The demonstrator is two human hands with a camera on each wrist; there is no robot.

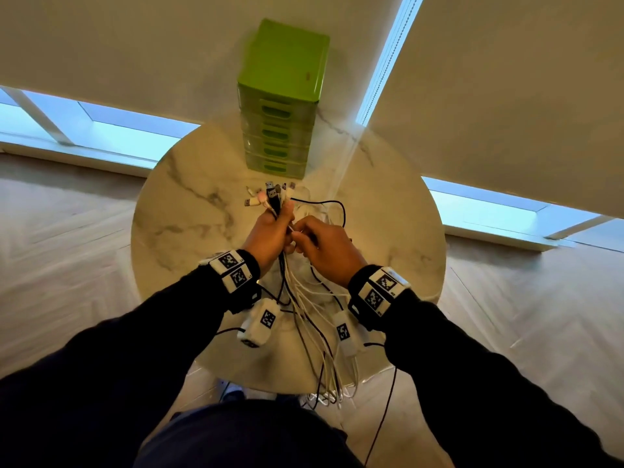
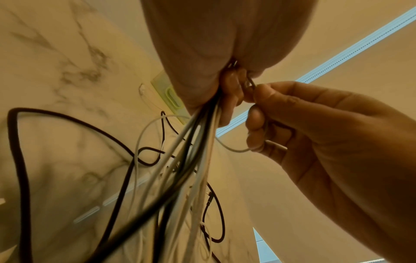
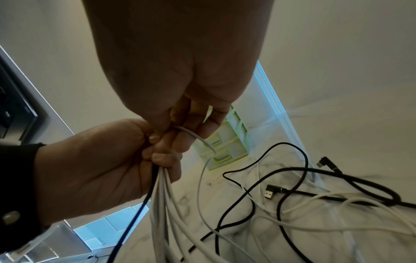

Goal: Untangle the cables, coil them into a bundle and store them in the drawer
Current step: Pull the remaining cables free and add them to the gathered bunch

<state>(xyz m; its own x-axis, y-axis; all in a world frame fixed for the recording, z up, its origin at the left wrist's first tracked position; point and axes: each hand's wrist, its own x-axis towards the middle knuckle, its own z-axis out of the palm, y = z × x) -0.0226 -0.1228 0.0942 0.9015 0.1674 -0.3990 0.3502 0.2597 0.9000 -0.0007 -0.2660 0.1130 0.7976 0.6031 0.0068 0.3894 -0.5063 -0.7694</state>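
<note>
Cables (image 1: 305,319) hung as one long sheaf across the round marble table (image 1: 189,211), running lengthwise from the green drawer unit (image 1: 280,106) at the far edge back over the near edge. Beyond them, the drawers stood closed. The left hand (image 1: 270,231), nearer the unit, was fisted round the plug ends. Just beside it, the right hand (image 1: 326,248) pinched one white strand (image 3: 198,137) against that fist.

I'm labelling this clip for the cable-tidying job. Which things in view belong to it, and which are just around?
Part of the job:
- cable bundle, gripped by left hand
- white cable, pinched by right hand
- green drawer unit

Just around:
- marble table
- window blinds
</note>
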